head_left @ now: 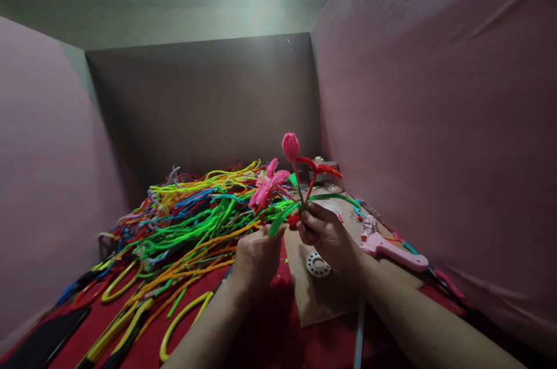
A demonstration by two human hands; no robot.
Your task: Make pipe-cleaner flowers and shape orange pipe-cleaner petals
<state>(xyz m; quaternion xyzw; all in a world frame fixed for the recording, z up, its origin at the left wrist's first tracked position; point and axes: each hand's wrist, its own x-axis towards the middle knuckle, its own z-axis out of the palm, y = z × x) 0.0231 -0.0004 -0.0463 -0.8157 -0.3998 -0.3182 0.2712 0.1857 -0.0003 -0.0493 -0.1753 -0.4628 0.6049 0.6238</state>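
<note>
My right hand is closed, pinching the joined stems of a pipe-cleaner flower spray in front of me. The spray carries a pink bud upright at the top, an open pink flower on the left and red petals or leaves on the right. A long green leaf slants down from the stems to my left hand, whose fingers are closed on its lower end. Something red shows just by my right fingertips. The stem ends are hidden in my right hand.
A big heap of coloured pipe cleaners lies on the left of the red cloth. Yellow-handled pliers lie nearer. On the right are a cardboard sheet, a white ring with holes and a pink glue gun.
</note>
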